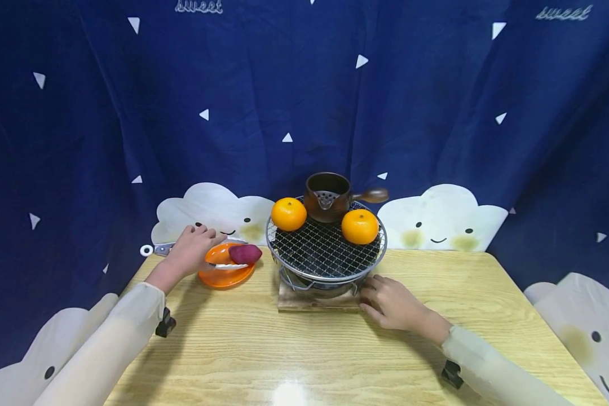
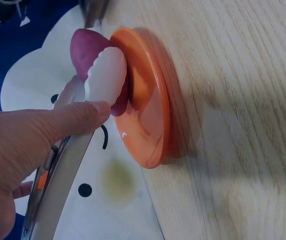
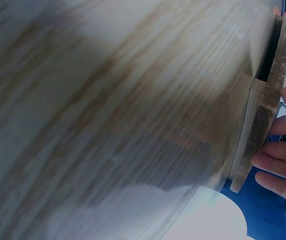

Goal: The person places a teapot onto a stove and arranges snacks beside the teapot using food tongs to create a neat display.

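Note:
My left hand (image 1: 192, 248) holds tongs with white scalloped tips (image 2: 107, 72), its thumb lying along one arm. Between the tips is a purple sweet potato (image 1: 246, 254), at the orange plate (image 1: 225, 280); whether it still touches the plate I cannot tell. A ring end of the tongs sticks out left of the hand. My right hand (image 1: 393, 303) is at the right end of the wooden base (image 1: 314, 304) under a round grill; in the right wrist view its loosely bent fingers rest against the board's edge (image 3: 261, 122).
On the grill's wire mesh (image 1: 317, 245) stand a brown side-handled pot (image 1: 326, 206) at the back, one orange (image 1: 288, 214) at left and another orange (image 1: 360, 226) at right. Behind the wooden table (image 1: 223, 349) hangs a dark blue curtain (image 1: 294, 84) with white clouds.

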Demonstrator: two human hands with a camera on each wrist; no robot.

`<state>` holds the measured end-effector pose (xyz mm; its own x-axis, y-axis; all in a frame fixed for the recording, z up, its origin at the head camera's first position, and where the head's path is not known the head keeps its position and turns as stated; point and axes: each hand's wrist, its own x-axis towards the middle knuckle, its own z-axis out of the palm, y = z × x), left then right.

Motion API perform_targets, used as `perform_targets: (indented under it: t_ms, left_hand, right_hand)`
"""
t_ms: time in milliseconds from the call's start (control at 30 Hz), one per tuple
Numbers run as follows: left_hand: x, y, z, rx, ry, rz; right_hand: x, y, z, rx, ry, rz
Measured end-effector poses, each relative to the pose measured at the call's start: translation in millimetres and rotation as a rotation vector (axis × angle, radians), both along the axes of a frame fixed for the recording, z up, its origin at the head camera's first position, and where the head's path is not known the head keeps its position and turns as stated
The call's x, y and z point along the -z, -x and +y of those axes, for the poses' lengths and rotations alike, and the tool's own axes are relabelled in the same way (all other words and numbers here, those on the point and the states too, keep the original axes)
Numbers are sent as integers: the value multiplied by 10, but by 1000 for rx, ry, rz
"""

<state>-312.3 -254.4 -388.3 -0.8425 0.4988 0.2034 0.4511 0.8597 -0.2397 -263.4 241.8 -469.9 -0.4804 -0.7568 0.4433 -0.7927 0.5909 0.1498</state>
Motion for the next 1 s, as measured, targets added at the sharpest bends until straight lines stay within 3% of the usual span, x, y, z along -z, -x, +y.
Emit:
perform_targets:
  t_ms: [667, 1000]
  left_hand:
    - [38, 10, -34, 5, -30, -11]
    - [-21, -20, -58, -5, -84, -41]
  right_hand:
    - [10, 2, -3, -18, 7, 24]
    - [9, 9, -1, -19, 2, 36]
